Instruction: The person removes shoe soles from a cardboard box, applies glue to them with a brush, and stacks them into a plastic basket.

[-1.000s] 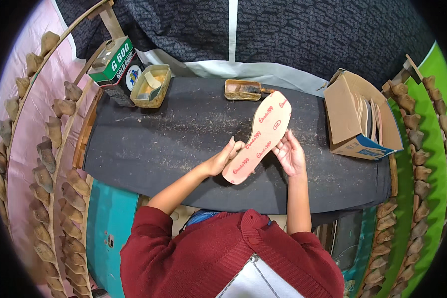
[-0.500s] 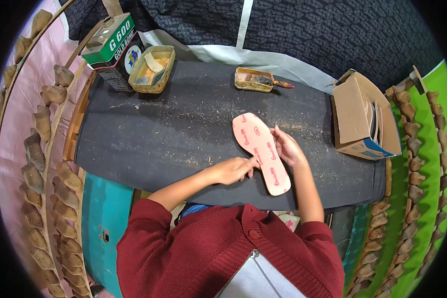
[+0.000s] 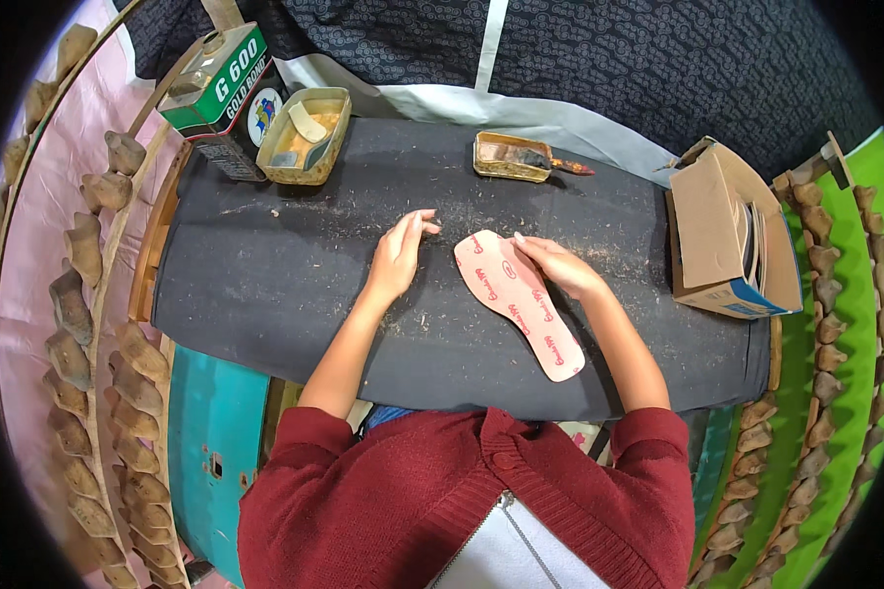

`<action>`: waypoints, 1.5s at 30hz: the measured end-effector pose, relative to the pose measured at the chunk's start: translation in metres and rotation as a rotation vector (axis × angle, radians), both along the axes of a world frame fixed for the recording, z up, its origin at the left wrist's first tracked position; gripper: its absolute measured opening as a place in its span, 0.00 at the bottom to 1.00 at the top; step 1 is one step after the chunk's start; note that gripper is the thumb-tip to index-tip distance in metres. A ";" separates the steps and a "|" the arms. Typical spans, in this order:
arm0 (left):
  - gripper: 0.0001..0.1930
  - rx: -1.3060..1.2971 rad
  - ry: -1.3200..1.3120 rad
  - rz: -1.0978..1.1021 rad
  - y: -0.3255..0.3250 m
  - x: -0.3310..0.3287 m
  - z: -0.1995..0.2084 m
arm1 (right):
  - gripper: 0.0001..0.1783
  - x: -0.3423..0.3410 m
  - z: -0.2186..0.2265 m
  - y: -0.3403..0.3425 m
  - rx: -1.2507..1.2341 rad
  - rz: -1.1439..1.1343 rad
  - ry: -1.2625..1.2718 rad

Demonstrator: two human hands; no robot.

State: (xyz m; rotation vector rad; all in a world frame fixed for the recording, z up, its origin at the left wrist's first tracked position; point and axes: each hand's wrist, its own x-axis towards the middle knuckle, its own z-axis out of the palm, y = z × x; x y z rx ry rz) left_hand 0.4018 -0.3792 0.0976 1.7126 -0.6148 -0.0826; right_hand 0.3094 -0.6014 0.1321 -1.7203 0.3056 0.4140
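Note:
A pink shoe insole (image 3: pixel 523 299) with red print lies over the dark-covered table, its wide toe end pointing away from me and its narrow heel end toward me at the right. My right hand (image 3: pixel 562 267) grips its right edge near the toe end, thumb on top; the other fingers are mostly hidden. Left of the insole, apart from it, my left hand (image 3: pixel 400 253) hovers with loosely bent, parted fingers and nothing visible in it.
Dark cloth with scattered shavings covers the table (image 3: pixel 265 265). At the far side are a green-and-black can (image 3: pixel 221 103), a tub with scraps (image 3: pixel 326 169), and a small tray (image 3: pixel 491 173) with a brush. An open cardboard box (image 3: pixel 702 231) stands right. Shoe lasts (image 3: pixel 67 294) line side racks.
My left hand has let go of the insole and moved away from me and leftward. My right hand has shifted toward the toe end, and the insole has turned slightly.

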 end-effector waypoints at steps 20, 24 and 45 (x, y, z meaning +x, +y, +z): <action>0.20 0.254 -0.236 -0.209 0.001 -0.015 -0.005 | 0.26 0.009 0.001 0.018 0.213 -0.021 -0.042; 0.22 0.205 -0.232 -0.203 0.001 -0.012 -0.008 | 0.27 0.006 -0.003 0.015 0.204 -0.043 -0.018; 0.25 0.016 0.212 -0.268 -0.004 -0.014 -0.019 | 0.49 -0.089 0.018 0.052 -0.786 0.283 -0.494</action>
